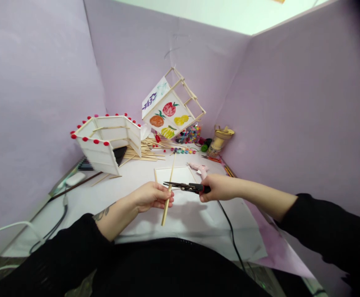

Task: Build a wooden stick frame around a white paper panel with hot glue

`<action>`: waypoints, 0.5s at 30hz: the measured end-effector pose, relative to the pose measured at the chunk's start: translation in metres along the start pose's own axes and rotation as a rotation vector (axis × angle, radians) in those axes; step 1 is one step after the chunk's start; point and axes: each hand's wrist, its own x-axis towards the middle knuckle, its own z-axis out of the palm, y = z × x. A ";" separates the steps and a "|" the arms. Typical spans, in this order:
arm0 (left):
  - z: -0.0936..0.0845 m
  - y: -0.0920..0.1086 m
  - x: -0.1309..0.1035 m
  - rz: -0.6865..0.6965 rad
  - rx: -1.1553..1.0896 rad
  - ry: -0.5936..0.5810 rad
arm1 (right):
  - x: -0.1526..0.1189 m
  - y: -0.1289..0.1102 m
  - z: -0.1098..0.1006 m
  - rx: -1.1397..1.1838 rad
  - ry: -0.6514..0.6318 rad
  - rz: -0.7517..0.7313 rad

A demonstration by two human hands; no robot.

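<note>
My left hand [155,196] pinches a few thin wooden sticks [165,214] over the front of the table. One stick reaches up and away past the fingers. My right hand [215,187] is closed around the dark handles of the scissors [186,187]. Their blades point left and lie across the sticks just above my left fingertips; whether they touch the wood is hard to tell. Behind the hands, a rectangular stick frame [155,175] lies on the white tabletop [130,181]. A pink glue gun [201,169] rests just beyond my right hand.
A white panelled structure with red pompoms [101,156] stands at left, beside loose sticks [145,154]. A fruit-painted lantern [167,115] hangs at the back. Paint pots [184,151] and a holder [219,142] stand behind. A black cable [232,231] runs along the right.
</note>
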 end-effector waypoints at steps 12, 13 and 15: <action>0.002 -0.001 -0.002 0.056 0.039 0.019 | 0.003 -0.015 -0.002 -0.102 -0.077 0.083; 0.001 -0.001 -0.003 0.065 0.047 0.030 | 0.004 -0.018 -0.003 -0.117 -0.083 0.087; -0.003 0.002 -0.005 0.098 0.061 0.056 | 0.005 -0.026 -0.005 -0.135 -0.062 0.091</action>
